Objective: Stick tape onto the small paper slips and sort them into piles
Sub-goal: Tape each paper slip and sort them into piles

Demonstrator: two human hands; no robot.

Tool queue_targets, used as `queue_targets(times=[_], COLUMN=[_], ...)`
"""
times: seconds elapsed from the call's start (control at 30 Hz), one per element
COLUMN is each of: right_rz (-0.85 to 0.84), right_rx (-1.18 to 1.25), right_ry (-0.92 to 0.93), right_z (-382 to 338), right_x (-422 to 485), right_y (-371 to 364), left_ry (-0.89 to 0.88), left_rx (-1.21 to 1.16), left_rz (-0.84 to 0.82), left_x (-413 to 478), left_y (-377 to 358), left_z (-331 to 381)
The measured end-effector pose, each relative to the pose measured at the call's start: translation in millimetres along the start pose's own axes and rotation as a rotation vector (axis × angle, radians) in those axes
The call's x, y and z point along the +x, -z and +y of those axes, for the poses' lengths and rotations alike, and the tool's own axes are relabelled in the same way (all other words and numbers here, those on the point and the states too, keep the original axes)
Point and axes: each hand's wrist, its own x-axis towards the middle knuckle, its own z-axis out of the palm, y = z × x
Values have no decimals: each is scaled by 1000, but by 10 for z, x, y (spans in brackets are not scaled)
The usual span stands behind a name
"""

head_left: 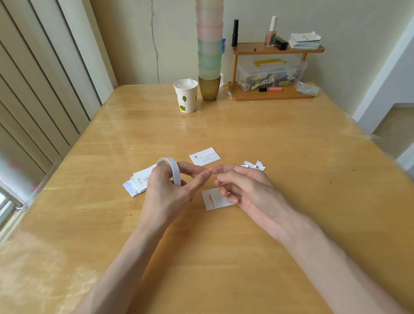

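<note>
White tape roll (174,170) stands on edge in left hand (165,193), fingers curled round it, hole axis roughly left-right. Right hand (246,187) just beside, thumb and index pinched together; holding tape or not, cannot tell. Printed slip (212,199) flat on table (283,225) beneath right fingers.

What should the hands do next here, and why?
Probably pull a short length off the tape roll with the right hand and press it onto the slip lying beneath: the left hand grips the roll, and the right hand's fingertips seem to pinch its free end.
</note>
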Motion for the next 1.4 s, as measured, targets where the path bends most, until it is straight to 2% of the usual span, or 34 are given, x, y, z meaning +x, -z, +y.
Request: queue_targets(times=[0.33, 0.73, 0.83, 0.93, 1.1, 1.27, 1.4], right_rz=[11, 177, 203, 241, 199, 232, 188], right_rx=[-135, -457, -442, -426, -488, -503, -478], right_ry=[9, 146, 138, 238, 313, 317, 283], right_z=[3, 46, 53, 11, 41, 67, 31], right_x=[-19, -42, -18, -12, 30, 66, 51], right_y=[-37, -153, -115, -14, 17, 20, 29], left_ry=[13, 38, 40, 39, 31, 35, 25], left_rx=[82, 19, -12, -25, -28, -25, -19], left_rz=[31, 32, 5, -10, -76, -100, -121], left_x=[24, 51, 39, 35, 29, 34, 36], left_y=[36, 62, 59, 41, 24, 25, 19], left_z=[-39, -69, -63, -61, -83, -114, -125])
